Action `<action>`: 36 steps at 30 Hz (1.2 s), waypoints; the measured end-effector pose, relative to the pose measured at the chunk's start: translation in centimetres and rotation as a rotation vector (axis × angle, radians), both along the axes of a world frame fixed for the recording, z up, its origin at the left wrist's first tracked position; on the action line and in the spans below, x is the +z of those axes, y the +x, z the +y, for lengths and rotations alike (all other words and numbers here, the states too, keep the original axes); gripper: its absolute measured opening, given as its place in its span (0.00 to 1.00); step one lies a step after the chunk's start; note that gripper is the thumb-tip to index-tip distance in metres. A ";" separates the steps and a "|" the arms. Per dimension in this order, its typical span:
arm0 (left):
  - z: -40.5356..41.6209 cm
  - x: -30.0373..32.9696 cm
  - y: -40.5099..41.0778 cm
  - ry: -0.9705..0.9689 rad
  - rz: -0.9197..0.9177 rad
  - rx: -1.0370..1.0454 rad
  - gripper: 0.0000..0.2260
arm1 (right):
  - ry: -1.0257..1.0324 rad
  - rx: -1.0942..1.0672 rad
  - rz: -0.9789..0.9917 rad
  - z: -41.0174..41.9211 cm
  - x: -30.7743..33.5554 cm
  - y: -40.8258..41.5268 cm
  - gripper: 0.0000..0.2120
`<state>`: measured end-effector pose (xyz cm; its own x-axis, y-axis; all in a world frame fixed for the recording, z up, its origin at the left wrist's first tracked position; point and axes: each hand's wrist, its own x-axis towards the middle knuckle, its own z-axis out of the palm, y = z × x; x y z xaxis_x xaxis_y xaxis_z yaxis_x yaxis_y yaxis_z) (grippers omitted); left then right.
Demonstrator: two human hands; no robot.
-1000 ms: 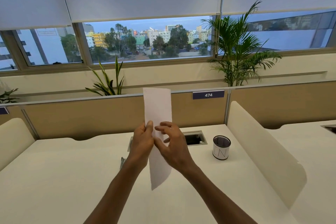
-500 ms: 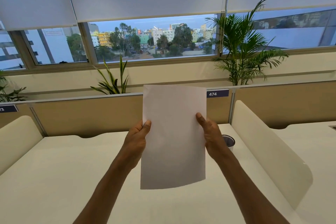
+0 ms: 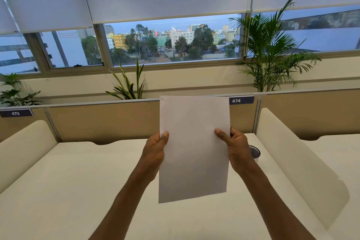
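Observation:
A blank white sheet of paper (image 3: 193, 148) is held upright and unfolded in the air above the desk, facing me. My left hand (image 3: 154, 151) pinches its left edge, thumb on the front. At the right edge my right hand (image 3: 236, 148) does the same, with its thumb across the front and its fingers behind the sheet. Both arms reach forward from the bottom of the view.
A cream desk (image 3: 68, 181) lies below, with a tan partition (image 3: 107, 121) at the back and curved dividers on the left (image 3: 23, 148) and right (image 3: 298, 161). A mesh cup (image 3: 255, 152) peeks out behind my right hand. Plants (image 3: 270, 50) stand by the window.
A second ago the paper was folded into a narrow strip with both hands close together. It has been opened to full width, and my hands moved apart to its side edges.

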<state>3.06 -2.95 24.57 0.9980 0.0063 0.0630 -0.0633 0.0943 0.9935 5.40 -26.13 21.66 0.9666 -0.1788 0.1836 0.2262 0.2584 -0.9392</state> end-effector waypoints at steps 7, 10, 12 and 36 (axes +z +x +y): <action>-0.1 -0.3 0.0 -0.008 0.010 -0.009 0.14 | 0.012 -0.017 0.010 0.2 0.1 -0.3 0.05; 0.0 -0.5 0.0 -0.002 0.014 -0.010 0.14 | 0.009 -0.021 0.012 0.1 0.0 -0.4 0.05; -0.1 -0.5 0.1 0.000 0.014 -0.013 0.14 | 0.006 -0.027 0.016 0.1 0.0 -0.4 0.05; -0.2 -0.6 0.1 0.032 -0.013 -0.042 0.14 | -0.189 -0.155 0.066 0.5 -1.1 0.5 0.22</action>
